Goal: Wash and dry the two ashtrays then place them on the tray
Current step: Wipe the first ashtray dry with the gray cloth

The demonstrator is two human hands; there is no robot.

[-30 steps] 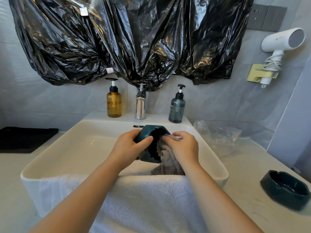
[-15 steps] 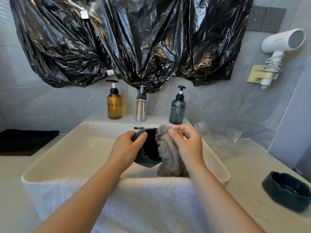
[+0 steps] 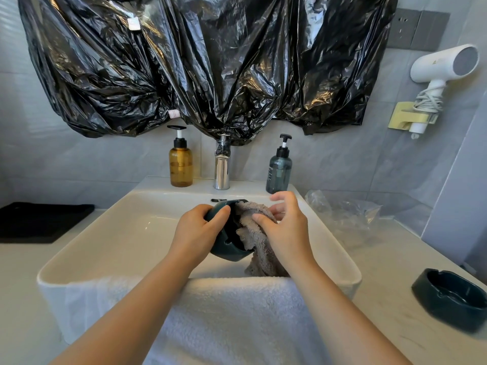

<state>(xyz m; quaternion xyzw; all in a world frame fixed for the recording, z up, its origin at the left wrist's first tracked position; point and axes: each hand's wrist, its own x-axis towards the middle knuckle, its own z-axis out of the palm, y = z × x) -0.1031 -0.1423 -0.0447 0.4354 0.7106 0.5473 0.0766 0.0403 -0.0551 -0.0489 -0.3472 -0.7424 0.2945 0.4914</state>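
My left hand [image 3: 200, 227] grips a dark teal ashtray [image 3: 228, 246] tilted on its side over the white sink [image 3: 126, 233], its hollow facing right. My right hand [image 3: 286, 227] pinches a grey-beige cloth [image 3: 253, 233] with thumb and fingers, pressing it into the ashtray's hollow; the index finger is lifted. The cloth's lower part hangs down toward the basin. A second dark ashtray [image 3: 453, 299] sits upright on the counter at the right. A black tray [image 3: 39, 219] lies on the counter at the far left.
A white towel [image 3: 224, 320] drapes over the sink's front rim. Behind the basin stand an amber pump bottle [image 3: 180, 164], a chrome tap [image 3: 222, 167] and a teal pump bottle [image 3: 278, 169]. A clear plastic bag [image 3: 342, 212] lies right of the sink. A hair dryer [image 3: 442, 67] hangs on the wall.
The right hand drew the cloth up out of the ashtray, then pushed it back against the hollow with a new pinch. The left hand turned the ashtray more on its side.
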